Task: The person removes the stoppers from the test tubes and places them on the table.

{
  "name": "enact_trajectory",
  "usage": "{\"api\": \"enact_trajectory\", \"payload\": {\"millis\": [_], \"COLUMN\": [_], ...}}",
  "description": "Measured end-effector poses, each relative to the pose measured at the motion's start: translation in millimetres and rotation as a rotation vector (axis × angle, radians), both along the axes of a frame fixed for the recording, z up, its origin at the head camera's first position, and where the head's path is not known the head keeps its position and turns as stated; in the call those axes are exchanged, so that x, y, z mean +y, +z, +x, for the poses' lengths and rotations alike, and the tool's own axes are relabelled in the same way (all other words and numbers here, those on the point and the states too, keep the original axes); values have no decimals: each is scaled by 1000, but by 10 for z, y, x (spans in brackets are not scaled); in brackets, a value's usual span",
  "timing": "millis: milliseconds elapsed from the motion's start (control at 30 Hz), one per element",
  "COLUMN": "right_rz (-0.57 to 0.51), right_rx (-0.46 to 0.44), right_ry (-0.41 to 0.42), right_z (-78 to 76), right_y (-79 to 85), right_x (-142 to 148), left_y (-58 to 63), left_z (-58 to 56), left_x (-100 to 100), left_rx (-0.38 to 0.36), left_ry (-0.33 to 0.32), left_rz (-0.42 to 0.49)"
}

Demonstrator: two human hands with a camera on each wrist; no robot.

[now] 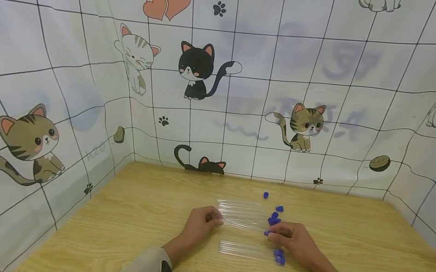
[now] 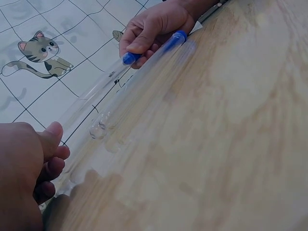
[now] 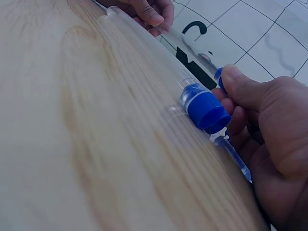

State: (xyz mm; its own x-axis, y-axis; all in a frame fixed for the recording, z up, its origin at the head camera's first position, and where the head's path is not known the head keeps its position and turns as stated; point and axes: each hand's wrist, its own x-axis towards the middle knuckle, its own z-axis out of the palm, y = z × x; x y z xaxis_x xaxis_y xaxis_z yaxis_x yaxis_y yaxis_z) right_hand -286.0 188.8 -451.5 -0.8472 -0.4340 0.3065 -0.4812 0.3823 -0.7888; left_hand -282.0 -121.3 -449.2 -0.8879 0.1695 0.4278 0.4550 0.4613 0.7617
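Note:
A clear test tube [image 2: 96,96] spans the gap between the two hands, tilted in the left wrist view. The left hand [image 1: 202,223] pinches its far-left end between thumb and fingers. At the tube's other end the right hand [image 1: 296,242] pinches a small blue cap [image 2: 129,58] with thumb and forefinger. Part of this cap is hidden behind the thumb in the right wrist view. Just nearer the person lie clear tubes [image 1: 245,250] side by side, with blue caps [image 3: 207,109] on their right ends, close to the right hand's fingers.
Several uncapped clear tubes [image 1: 239,209] lie in a row behind the hands on the wooden table [image 1: 137,236]. Loose blue caps [image 1: 274,221] are scattered to their right, one cap [image 1: 266,195] farther back. A cat-print cloth [image 1: 244,126] stands around the table's back and sides.

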Motion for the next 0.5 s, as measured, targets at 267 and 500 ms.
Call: {"api": "enact_trajectory", "payload": {"millis": [267, 500], "right_rz": [0, 19], "right_rx": [-41, -58], "right_ry": [21, 44], "right_z": [-4, -19], "right_y": [9, 17], "right_x": [19, 33], "left_y": [0, 5], "left_z": [6, 7], "left_x": [-5, 0], "left_rx": [-9, -30], "left_ry": [-24, -14], "left_rz": [-5, -20]}}
